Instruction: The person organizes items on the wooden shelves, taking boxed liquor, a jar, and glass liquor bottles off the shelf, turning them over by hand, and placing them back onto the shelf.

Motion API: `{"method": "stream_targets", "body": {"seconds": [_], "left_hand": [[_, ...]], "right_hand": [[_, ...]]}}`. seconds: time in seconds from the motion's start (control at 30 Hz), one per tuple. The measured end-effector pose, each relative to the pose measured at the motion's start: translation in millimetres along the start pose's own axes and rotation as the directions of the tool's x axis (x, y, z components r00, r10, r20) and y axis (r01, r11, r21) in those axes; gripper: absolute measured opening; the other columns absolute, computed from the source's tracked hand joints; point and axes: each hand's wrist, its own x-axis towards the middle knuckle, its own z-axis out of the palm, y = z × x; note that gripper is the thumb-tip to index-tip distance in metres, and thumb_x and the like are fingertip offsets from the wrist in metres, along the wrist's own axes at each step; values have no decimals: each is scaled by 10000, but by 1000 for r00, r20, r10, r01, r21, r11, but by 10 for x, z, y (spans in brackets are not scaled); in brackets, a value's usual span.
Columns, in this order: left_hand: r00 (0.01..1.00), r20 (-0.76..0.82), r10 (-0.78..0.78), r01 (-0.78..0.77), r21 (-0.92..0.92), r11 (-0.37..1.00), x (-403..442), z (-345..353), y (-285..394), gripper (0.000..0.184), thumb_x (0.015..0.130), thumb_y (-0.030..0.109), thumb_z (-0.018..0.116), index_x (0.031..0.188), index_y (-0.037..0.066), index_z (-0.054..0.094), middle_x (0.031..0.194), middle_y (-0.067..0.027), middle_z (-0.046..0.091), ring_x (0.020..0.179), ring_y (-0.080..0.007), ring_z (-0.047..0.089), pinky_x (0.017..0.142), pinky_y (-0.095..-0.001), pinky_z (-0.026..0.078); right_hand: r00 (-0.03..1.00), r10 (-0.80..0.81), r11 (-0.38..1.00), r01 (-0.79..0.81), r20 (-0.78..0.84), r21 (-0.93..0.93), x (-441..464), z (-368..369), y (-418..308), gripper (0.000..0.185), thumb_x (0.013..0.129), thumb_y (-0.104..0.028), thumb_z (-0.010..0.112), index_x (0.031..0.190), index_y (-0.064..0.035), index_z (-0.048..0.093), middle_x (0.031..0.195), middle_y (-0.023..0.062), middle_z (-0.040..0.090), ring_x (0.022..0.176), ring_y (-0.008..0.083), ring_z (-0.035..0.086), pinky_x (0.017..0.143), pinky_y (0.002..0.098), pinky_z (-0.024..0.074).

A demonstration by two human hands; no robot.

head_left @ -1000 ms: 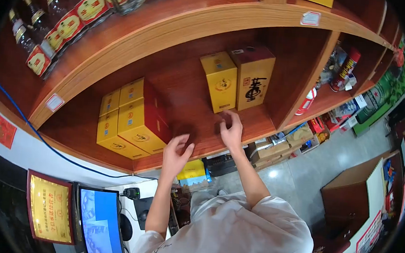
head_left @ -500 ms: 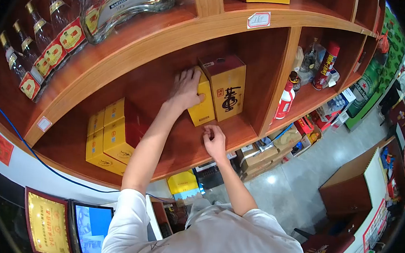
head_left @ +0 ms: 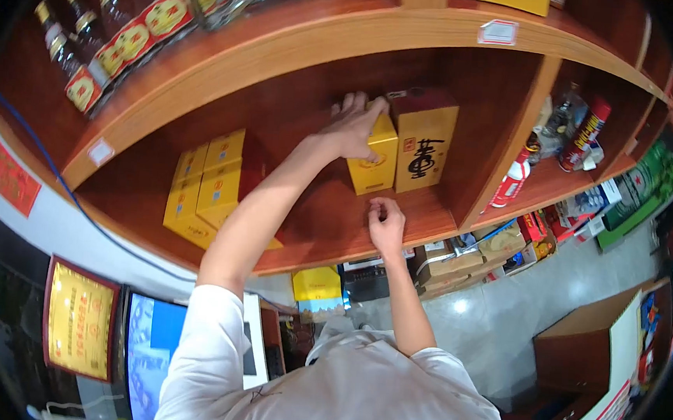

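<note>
A narrow yellow box stands upright on the wooden shelf. My left hand grips it at the upper left, with the thumb on its front face and the fingers over the top and toward the back. Close on its right is a larger gold box with a dark red top and black lettering. Below the yellow box, near the shelf's front edge, my right hand is loosely closed, its fingers curled and nothing visible in them.
Several yellow boxes are stacked at the shelf's left. An upright divider separates a compartment holding a red spray can and a red-and-white bottle. Glass bottles stand above. A blue cable runs along the lower left edge.
The view has shifted, so the shelf appears further right. My left hand's fingers have come further over the yellow box's top. My right hand stays low in front, fingers curled.
</note>
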Motion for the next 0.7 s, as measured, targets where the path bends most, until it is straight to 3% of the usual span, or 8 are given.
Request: {"method": "stream_targets", "body": {"seconds": [0.2,0.47,0.6,0.7], "left_hand": [[999,-24,42,-41,6,999,-329,-78,-386,1027,633,314,911,1502,178,379,1440,-251,380,1392,-484,317,1165,-542,315],[987,147,-65,51,95,994,-830,-377,-888,1039,601,268,907,1519,212,423,1492,-196,372,1447,-396,286,1198,-498,319],[978,190,-90,85,34,996,-1059,-411,-1165,991,681,228,888,1541,206,395,1554,-203,322,1470,-395,251,1232,-470,265],[994,98,-40,35,54,998,-1143,-330,-1282,978,729,202,875,1564,225,365,1577,-171,315,1480,-378,260,1224,-448,300]], "right_hand": [[999,23,1000,-23,38,9,7,-83,-148,146,870,-10,608,991,29,679,909,147,678,762,246,661,728,344,533],[1000,0,1000,0,27,8,1,-59,-106,142,871,-6,602,985,32,679,900,147,671,748,243,654,712,343,529],[1000,-6,1000,6,27,14,-15,-26,-95,143,855,-2,605,974,30,678,892,152,665,745,257,654,703,350,530],[998,-10,1000,12,57,-25,-59,-21,-93,146,846,-12,611,969,25,679,892,155,663,752,277,657,709,359,531]]}}
